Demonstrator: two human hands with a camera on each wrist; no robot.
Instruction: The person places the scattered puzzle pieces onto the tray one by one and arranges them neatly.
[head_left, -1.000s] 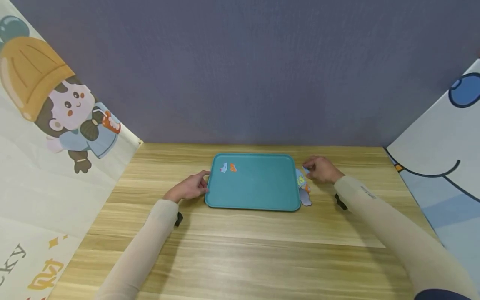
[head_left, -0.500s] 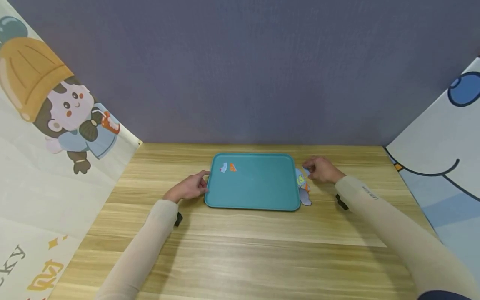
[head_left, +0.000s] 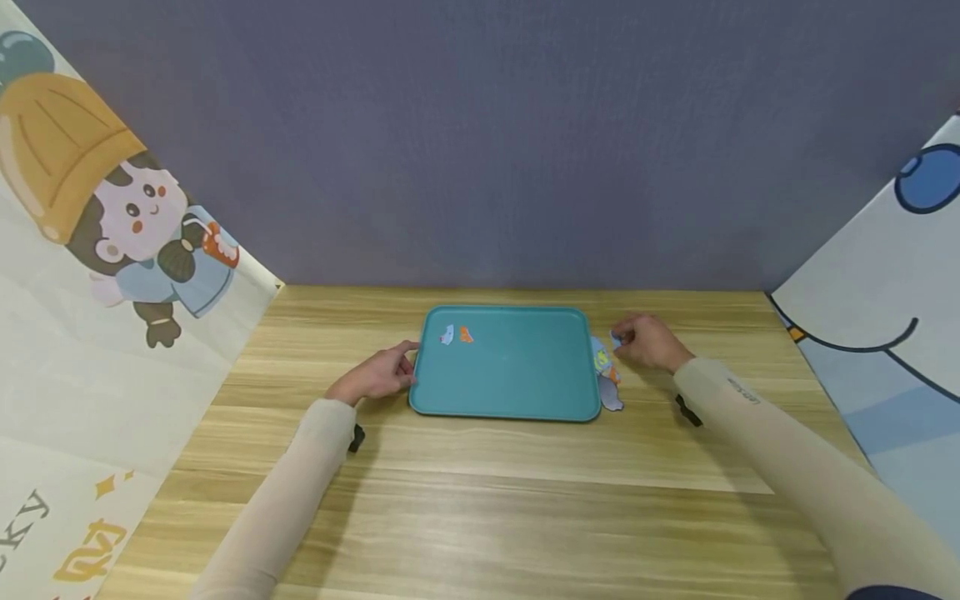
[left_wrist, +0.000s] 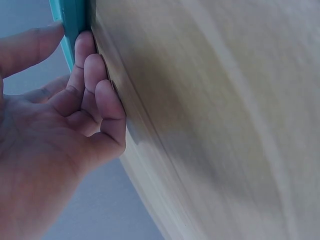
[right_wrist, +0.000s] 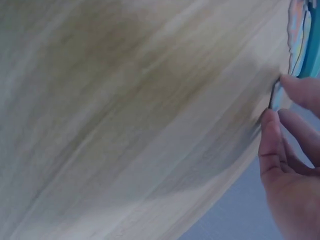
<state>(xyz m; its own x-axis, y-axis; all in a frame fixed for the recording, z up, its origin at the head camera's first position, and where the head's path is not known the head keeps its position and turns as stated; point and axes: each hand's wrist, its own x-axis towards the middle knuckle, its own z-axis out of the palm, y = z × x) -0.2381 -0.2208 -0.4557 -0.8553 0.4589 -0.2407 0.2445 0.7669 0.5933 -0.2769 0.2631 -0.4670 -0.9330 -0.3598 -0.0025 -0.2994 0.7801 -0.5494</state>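
Note:
A teal tray (head_left: 506, 375) lies on the wooden table. My left hand (head_left: 378, 372) grips its left rim; in the left wrist view the thumb (left_wrist: 42, 41) lies against the rim, and the other fingers are bent beside it, low at the tabletop. Off the tray's right edge, my right hand (head_left: 648, 342) pinches a flat light-blue cut-out piece (right_wrist: 276, 95) between thumb and fingertips, close over the table. Two small flat pieces rest in the tray's upper left: a pale blue one (head_left: 447, 335) and an orange one (head_left: 466, 334).
Along the tray's right rim lie a colourful printed piece (head_left: 602, 360) and a grey curved piece (head_left: 611, 394), partly overlapping. Behind the table (head_left: 480, 492) rises a dark grey-blue wall (head_left: 480, 150). Cartoon-printed panels (head_left: 127, 208) border both sides.
My right hand has shifted slightly to the right, away from the tray, with the light-blue piece in its fingers. The left hand and tray stay put.

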